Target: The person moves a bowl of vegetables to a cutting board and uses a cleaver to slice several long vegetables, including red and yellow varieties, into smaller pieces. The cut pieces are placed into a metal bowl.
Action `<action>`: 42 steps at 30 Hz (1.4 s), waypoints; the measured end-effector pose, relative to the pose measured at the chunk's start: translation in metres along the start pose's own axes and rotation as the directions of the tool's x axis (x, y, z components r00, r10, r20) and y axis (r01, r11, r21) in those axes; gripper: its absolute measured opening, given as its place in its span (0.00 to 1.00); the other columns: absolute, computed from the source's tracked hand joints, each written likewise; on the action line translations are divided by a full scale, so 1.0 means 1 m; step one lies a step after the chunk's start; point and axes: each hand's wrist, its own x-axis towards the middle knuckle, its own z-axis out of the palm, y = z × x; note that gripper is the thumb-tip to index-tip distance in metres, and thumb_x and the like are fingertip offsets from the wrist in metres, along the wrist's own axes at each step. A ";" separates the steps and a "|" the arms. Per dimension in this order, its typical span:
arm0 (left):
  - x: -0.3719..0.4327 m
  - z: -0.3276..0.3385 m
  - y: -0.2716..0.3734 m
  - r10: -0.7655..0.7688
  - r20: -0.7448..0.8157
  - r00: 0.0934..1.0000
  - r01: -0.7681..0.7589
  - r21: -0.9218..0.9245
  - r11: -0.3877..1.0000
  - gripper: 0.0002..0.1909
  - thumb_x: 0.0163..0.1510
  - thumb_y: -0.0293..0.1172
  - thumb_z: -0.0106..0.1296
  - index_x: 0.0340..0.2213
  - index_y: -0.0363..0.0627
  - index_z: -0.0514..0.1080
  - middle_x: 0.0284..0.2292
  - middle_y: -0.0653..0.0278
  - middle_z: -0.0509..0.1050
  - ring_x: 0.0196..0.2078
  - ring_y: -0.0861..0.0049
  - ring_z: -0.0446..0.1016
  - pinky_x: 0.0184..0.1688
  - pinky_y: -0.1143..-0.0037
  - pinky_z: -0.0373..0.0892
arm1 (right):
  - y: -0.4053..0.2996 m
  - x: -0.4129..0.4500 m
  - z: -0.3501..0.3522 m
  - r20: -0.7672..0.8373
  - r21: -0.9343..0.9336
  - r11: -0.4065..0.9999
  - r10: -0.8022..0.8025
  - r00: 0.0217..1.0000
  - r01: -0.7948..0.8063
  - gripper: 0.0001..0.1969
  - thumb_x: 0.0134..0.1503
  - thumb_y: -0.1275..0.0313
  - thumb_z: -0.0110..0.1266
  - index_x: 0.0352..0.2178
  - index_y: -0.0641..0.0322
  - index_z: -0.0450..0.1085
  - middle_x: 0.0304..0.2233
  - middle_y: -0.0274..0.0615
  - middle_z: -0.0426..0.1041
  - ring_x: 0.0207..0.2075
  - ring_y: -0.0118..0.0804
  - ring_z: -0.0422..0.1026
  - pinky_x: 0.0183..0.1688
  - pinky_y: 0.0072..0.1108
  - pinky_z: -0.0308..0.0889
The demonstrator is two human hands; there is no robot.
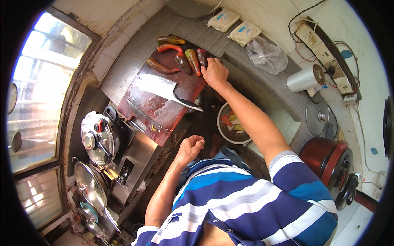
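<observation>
My right hand is at the far right edge of a dark red cutting board, its fingers against a dark red pepper. Whether they grip it, I cannot tell. Close by lie a green-red pepper and a dark pepper with a red top. A bent red pepper, a brownish pepper and a green-brown pepper are to their left. A cleaver rests flat on the board, its black handle over the edge. My left hand hovers empty before my body, fingers loosely curled.
Below my right forearm stands a bowl holding cut pepper pieces. At left, a pressure cooker and a lidded pan sit on the gas stove. Two white packets and a clear plastic bag lie along the counter.
</observation>
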 end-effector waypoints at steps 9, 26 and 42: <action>-0.005 -0.027 0.021 0.240 -0.187 0.953 -0.241 0.014 0.970 0.17 0.63 0.37 0.51 0.44 0.32 0.72 0.36 0.60 0.78 0.38 0.77 0.77 0.40 0.76 0.72 | 0.038 0.020 0.012 0.039 0.335 0.929 0.153 0.987 -0.157 0.17 0.54 0.63 0.56 0.38 0.69 0.74 0.29 0.55 0.77 0.31 0.55 0.77 0.36 0.36 0.72; 0.008 -0.131 -0.005 0.621 -0.436 0.651 -0.263 0.638 0.723 0.27 0.46 0.26 0.63 0.50 0.41 0.70 0.44 0.50 0.74 0.45 0.55 0.75 0.48 0.66 0.70 | -0.078 -0.097 -0.007 0.207 0.198 0.783 -0.621 0.756 0.589 0.17 0.53 0.69 0.60 0.43 0.62 0.69 0.40 0.45 0.70 0.44 0.49 0.71 0.44 0.35 0.69; 0.022 -0.142 -0.039 0.715 -0.479 0.509 -0.338 0.653 0.678 0.23 0.49 0.27 0.62 0.46 0.34 0.71 0.38 0.50 0.74 0.39 0.57 0.75 0.43 0.68 0.71 | -0.080 -0.124 -0.012 0.516 0.246 0.968 -0.097 0.851 -0.039 0.20 0.56 0.59 0.49 0.27 0.72 0.69 0.25 0.64 0.72 0.31 0.64 0.73 0.33 0.41 0.66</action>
